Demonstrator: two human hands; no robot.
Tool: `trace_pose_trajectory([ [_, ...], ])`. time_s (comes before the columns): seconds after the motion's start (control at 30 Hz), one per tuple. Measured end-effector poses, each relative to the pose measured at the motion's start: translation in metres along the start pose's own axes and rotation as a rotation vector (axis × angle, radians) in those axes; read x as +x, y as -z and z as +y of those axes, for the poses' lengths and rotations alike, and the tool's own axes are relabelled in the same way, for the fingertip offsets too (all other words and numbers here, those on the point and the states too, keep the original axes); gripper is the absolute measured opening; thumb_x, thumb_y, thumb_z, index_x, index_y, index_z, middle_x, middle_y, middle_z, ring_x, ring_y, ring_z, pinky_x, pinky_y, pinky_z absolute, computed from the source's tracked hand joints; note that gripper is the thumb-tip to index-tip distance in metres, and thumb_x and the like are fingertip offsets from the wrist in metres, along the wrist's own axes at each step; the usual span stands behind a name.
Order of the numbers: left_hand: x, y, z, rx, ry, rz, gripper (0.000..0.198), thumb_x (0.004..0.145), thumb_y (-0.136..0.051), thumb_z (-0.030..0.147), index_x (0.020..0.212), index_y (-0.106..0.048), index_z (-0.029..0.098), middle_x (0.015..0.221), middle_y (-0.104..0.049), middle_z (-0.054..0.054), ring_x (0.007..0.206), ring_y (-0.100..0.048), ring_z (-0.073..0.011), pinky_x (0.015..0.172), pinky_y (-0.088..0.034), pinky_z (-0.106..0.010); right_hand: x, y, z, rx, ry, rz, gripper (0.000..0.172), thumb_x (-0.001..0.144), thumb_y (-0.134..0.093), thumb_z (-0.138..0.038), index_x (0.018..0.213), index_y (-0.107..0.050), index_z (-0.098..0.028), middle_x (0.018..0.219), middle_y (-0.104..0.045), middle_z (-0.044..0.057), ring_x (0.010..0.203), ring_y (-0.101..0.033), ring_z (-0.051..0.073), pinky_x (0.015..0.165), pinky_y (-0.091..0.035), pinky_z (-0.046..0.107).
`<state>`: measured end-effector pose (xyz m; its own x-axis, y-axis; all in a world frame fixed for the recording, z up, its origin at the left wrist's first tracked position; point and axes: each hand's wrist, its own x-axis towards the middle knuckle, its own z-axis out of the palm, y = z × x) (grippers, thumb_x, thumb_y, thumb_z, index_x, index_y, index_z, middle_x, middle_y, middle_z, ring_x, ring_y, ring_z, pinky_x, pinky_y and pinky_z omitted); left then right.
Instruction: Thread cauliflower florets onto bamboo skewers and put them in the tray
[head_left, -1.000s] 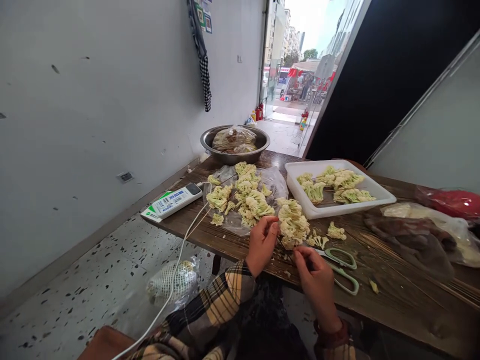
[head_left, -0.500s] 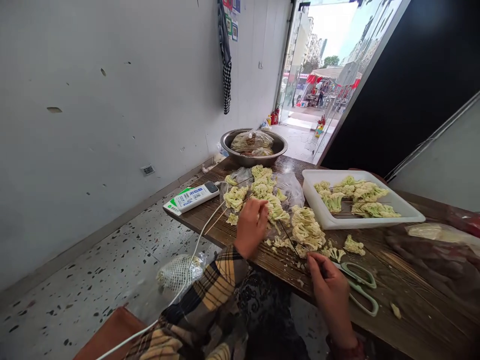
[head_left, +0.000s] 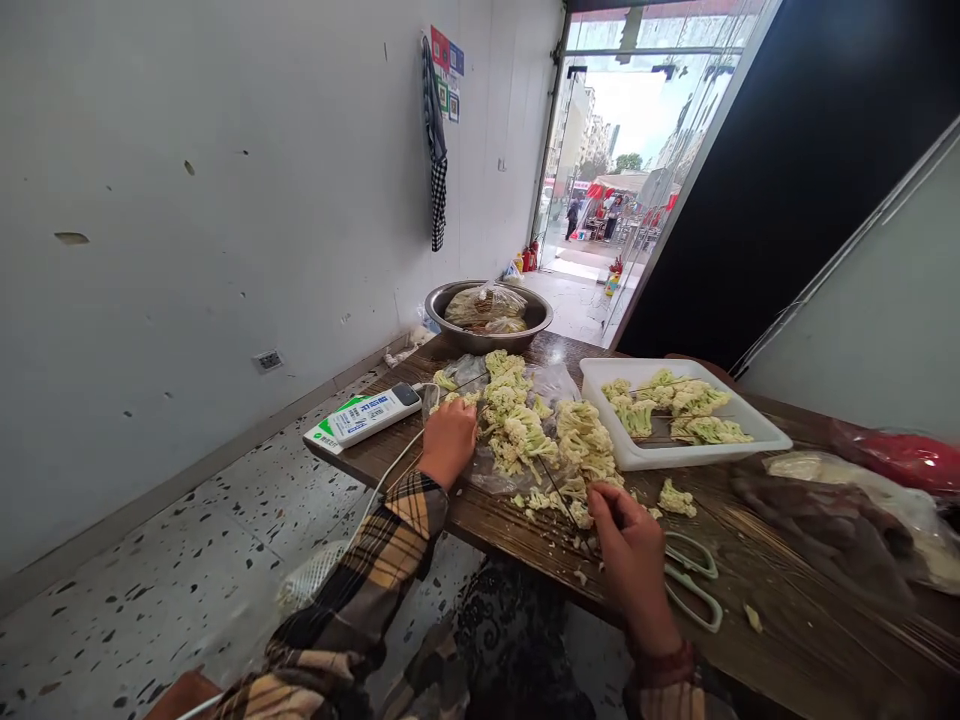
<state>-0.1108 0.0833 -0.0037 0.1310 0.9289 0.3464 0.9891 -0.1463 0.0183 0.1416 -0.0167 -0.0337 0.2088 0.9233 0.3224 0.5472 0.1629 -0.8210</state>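
My left hand (head_left: pixel 448 442) is curled over a cauliflower floret (head_left: pixel 463 399) at the left of the pile, its fingertips mostly hidden behind the back of the hand. My right hand (head_left: pixel 626 525) has thumb and index finger pinched together by the front of the pile; what lies between them is too small to tell. The cauliflower pile (head_left: pixel 521 425) rests on a clear plastic bag (head_left: pixel 555 382). A thin dark skewer (head_left: pixel 556 488) slants out of it towards the table's front edge, left of my right fingertips. Scissors with pale green handles (head_left: pixel 694 580) lie beside my right wrist.
A white tray (head_left: pixel 750 452) holds skewered cauliflower. Behind stands a metal basin (head_left: pixel 544 318) with bagged food. A white box-shaped device (head_left: pixel 375 415) with a cable sits at the left edge. Plastic bags (head_left: pixel 832 520) and thin sticks lie on the right.
My left hand has moved left, from beside the pile onto the floret. My right hand has shifted slightly forward, still pinched. The camera view has turned a little.
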Motion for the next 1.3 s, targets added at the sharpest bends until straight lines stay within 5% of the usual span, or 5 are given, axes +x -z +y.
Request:
trace_pose_trajectory([
  [0.37, -0.001, 0.011, -0.005, -0.135, 0.069, 0.184, 0.028, 0.091, -0.037, 0.025, 0.08, -0.062, 0.017, 0.088, -0.06, -0.011, 0.085, -0.054, -0.0238, 0.073, -0.038, -0.034, 0.012, -0.007, 0.016, -0.015, 0.124, -0.062, 0.04, 0.087, -0.049, -0.045, 0.105, -0.069, -0.015, 0.106, -0.069, 0.013, 0.097, -0.063, 0.027, 0.087, -0.047, 0.041],
  [0.63, -0.019, 0.036, -0.007, -0.743, 0.246, 0.345, 0.022, 0.085, -0.047, 0.032, 0.072, -0.059, 0.018, 0.071, -0.057, -0.002, 0.069, -0.052, -0.0166, 0.066, -0.036, -0.027, 0.0, 0.016, 0.0, 0.085, 0.103, 0.033, 0.033, 0.088, -0.051, -0.04, 0.105, -0.067, -0.018, 0.103, -0.067, 0.011, 0.088, -0.062, 0.023, 0.073, -0.05, 0.035],
  [0.87, -0.071, 0.036, 0.058, -1.365, 0.324, 0.139, 0.028, 0.082, -0.055, 0.044, 0.075, -0.062, 0.018, 0.06, -0.049, 0.003, 0.057, -0.042, -0.012, 0.056, -0.032, -0.024, -0.016, -0.007, -0.037, 0.401, -0.027, -0.151, 0.031, 0.084, -0.057, -0.042, 0.101, -0.071, -0.02, 0.101, -0.071, 0.009, 0.09, -0.064, 0.023, 0.076, -0.05, 0.034],
  [1.03, -0.106, 0.033, 0.102, -1.428, 0.21, -0.042, 0.026, 0.085, -0.053, 0.041, 0.077, -0.061, 0.018, 0.073, -0.059, 0.0, 0.072, -0.051, -0.0147, 0.068, -0.038, -0.024, -0.021, -0.02, -0.047, 0.714, -0.2, -0.144, 0.033, 0.086, -0.055, -0.043, 0.101, -0.071, -0.019, 0.087, -0.071, 0.005, 0.07, -0.061, 0.017, 0.058, -0.047, 0.027],
  [1.3, -0.127, 0.023, 0.134, -1.493, 0.212, -0.119, 0.027, 0.088, -0.05, 0.041, 0.074, -0.053, 0.018, 0.067, -0.047, 0.002, 0.064, -0.041, -0.0117, 0.06, -0.035, -0.022, -0.033, -0.011, -0.042, 0.822, -0.268, 0.005, 0.02, 0.08, -0.064, -0.037, 0.08, -0.07, -0.019, 0.072, -0.066, 0.001, 0.071, -0.059, 0.016, 0.067, -0.047, 0.028],
])
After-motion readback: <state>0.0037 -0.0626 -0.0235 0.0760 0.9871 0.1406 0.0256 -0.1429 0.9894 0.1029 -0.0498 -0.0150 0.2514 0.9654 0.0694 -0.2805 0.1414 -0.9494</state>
